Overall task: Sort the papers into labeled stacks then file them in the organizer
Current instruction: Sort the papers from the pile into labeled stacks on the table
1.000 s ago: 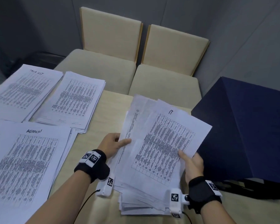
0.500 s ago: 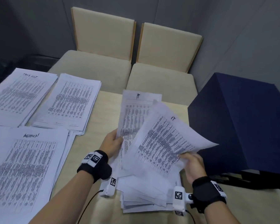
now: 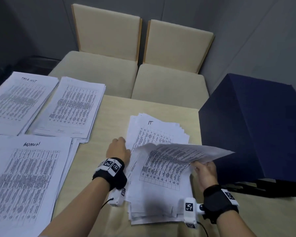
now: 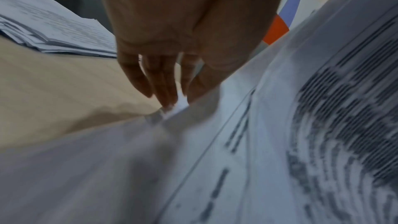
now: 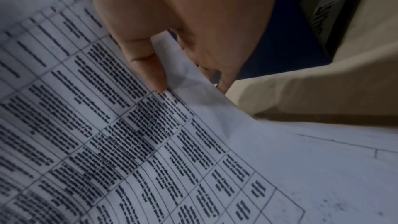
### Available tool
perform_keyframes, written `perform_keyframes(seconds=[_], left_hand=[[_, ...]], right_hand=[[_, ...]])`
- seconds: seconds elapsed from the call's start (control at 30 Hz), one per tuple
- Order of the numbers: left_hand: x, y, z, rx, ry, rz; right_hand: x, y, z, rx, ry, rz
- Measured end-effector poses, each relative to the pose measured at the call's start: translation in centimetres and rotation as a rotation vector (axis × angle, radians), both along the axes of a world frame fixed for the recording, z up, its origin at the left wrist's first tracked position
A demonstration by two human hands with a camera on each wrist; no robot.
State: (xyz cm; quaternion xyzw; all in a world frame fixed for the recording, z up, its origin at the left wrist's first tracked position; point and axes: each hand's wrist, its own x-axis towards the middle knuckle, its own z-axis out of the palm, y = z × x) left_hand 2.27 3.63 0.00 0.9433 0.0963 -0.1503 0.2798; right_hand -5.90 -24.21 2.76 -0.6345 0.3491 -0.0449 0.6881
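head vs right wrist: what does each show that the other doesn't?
Head only: the ADMIN stack, TASK LIST stack, the two chairs, and the left hand at the IT stack.
Right wrist only: the thumb pinching the sheet's edge against the fingers behind it.
Both: the right hand lifting the printed sheet beside the dark blue organizer.

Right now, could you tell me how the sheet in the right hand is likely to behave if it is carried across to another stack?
Probably floppy: the sheet, pinched at one edge by the right hand, already bows and folds over. Likely light, since a thumb-and-finger pinch lifts it. It may slide off the uneven IT stack if dropped carelessly.
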Motion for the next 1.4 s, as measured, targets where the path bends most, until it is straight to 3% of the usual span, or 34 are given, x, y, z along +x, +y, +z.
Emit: perform_keyframes(seconds=[0.1, 0.23, 0.4, 0.47, 0.53, 0.6, 0.7, 0.77, 0.83, 0.93, 1.07, 1.4], left_hand=[[-0.3, 0.2, -0.2, 0.056, 0.131, 0.092], [-0.1, 0.6, -0.4, 0.033, 0.049, 0.118], [0.4, 1.0, 2.4, 0.358, 0.038, -0.143], [0.6, 1.2, 3.3, 0.375, -0.055, -0.201], [0.6, 1.4, 3.7, 0.244, -0.147, -0.234], [0.7, 1.7, 3.6, -0.066, -0.161, -0.257], [-0.1, 1.8, 3.5, -0.635, -0.020, -0.193], [-0.6, 1.8, 2.9, -0.746, 0.104, -0.147], [-0.6, 1.5, 1.3, -0.597, 0.114, -0.110], [0.0, 1.1, -1.0, -0.246, -0.041, 0.024], [0.5, 0.2, -1.8, -0.051, -0.021, 0.046], [-0.4, -0.8, -1.4, 0.077, 0.133, -0.013]], right_hand=[[0.1, -0.6, -0.7, -0.010, 0.039, -0.042], [0.2, -0.6, -0.6, 0.055, 0.022, -0.019], [1.3, -0.3, -0.8, 0.093, 0.024, 0.008], [1.9, -0.3, -1.0, 0.115, 0.026, 0.015], [2.3, -0.1, -1.0, 0.136, 0.015, 0.029], [2.6, 0.0, -0.8, 0.172, -0.016, 0.043], [2.8, 0.2, -0.9, 0.218, -0.037, 0.036], [2.7, 0.1, -1.2, 0.234, -0.045, 0.029], [2.5, 0.1, -1.2, 0.225, -0.044, 0.039], [2.1, 0.1, -1.4, 0.207, -0.046, 0.005], [1.3, -0.1, -1.9, 0.229, -0.086, -0.034], [0.6, -0.5, -2.7, 0.238, -0.071, -0.012]])
